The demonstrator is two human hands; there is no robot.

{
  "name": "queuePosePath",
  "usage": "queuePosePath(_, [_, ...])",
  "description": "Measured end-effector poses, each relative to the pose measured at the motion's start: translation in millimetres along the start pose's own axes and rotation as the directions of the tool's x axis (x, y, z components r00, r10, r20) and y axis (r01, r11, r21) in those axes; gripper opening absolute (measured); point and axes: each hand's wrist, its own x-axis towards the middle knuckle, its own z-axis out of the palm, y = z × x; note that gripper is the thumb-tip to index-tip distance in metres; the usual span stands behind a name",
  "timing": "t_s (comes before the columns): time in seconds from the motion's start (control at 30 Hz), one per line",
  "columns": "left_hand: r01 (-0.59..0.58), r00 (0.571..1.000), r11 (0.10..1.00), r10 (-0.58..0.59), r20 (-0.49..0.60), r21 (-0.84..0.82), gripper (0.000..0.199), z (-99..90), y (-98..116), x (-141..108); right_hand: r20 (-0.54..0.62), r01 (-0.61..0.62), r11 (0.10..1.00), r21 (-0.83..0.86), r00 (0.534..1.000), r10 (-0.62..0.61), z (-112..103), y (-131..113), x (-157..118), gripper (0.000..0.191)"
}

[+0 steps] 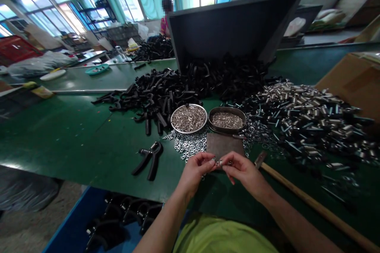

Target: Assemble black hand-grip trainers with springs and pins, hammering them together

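Observation:
Over the near edge of a flat metal plate (225,145), my left hand (197,168) and my right hand (244,172) meet fingertip to fingertip. Both are closed in a pinch around tiny shiny metal pieces (219,163), too small to name. Beyond the plate stand a round dish (190,131) of small metal pins and an oval tin (228,129) of finer metal parts. Loose metal rings (190,148) lie scattered to the left of the plate. A black hand grip strengthener (152,162) rests on the green table, left of my hands.
A wooden-handled hammer (314,201) lies to the right. Metal cylinders and bolts (320,118) are heaped behind it, near a cardboard box (353,81). Black handles (160,91) spill from a tipped grey crate (231,27). A blue bin (74,219) holds several grip strengtheners. A person (165,25) is in the background.

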Motion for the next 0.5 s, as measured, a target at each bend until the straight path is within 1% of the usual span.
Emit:
queuePosePath(0.2, [-0.004, 0.999, 1.0, 0.003, 0.035, 0.028, 0.036, 3.6, 1.6, 0.1, 0.038, 0.029, 0.999, -0.035, 0.999, -0.027, -3.6, 1.4, 3.2, 0.018])
queuePosePath(0.3, [-0.011, 0.999, 1.0, 0.01, 0.035, 0.029, 0.035, 2.6, 1.1, 1.2, 0.029, 0.012, 0.999, -0.043, 1.0, -0.01, -2.5, 2.0, 5.0, 0.019])
queuePosePath(0.4, [-0.028, 1.0, 0.999, 0.028, 0.007, 0.038, 0.033, 1.0, 0.4, 2.5, 0.005, -0.031, 0.999, 0.041, 1.0, 0.03, -0.3, 3.4, 6.3, 0.026])
queuePosePath(0.5, [-0.053, 0.999, 0.996, 0.053, 0.003, 0.066, 0.031, 0.6, 0.1, 2.6, 0.029, -0.087, 0.988, 0.128, 0.996, 0.084, 0.4, 5.5, 7.1, 0.032])
